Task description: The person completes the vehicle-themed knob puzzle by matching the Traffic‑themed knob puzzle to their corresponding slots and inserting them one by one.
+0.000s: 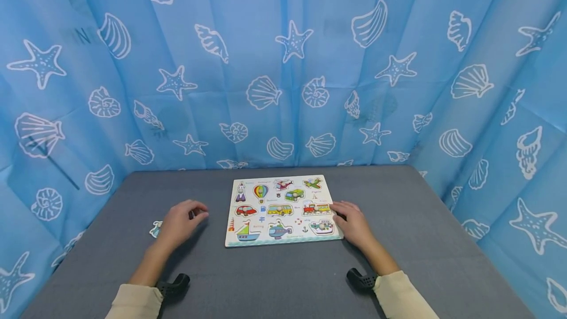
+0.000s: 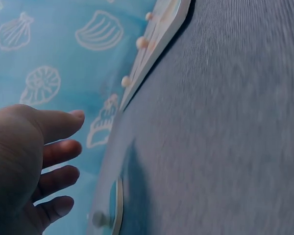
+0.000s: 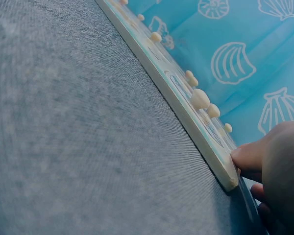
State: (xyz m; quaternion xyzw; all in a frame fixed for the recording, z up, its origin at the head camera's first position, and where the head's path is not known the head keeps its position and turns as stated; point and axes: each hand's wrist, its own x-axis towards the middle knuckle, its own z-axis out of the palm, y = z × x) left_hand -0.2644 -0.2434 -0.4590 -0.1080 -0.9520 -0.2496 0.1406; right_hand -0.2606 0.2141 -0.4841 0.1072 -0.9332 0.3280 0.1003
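Observation:
A wooden peg puzzle board (image 1: 263, 217) with vehicle pictures lies flat on the table. My right hand (image 1: 353, 223) holds its right edge beside the train piece (image 1: 316, 208), the thumb at the rim; round knobs (image 3: 200, 99) stand up from the pieces. Left of the board, my left hand (image 1: 182, 223) hovers over the cloth with loosely bent fingers and nothing in them. Beside that hand lies a loose puzzle piece (image 1: 156, 229), partly hidden by it in the head view. The left wrist view shows the piece edge-on, its knob (image 2: 100, 219) sticking out.
The grey cloth-covered table (image 1: 283, 279) extends around the board on all sides. A blue curtain (image 1: 283, 87) with shell and starfish prints hangs behind it and along both sides. Each wrist wears a black device (image 1: 174, 285).

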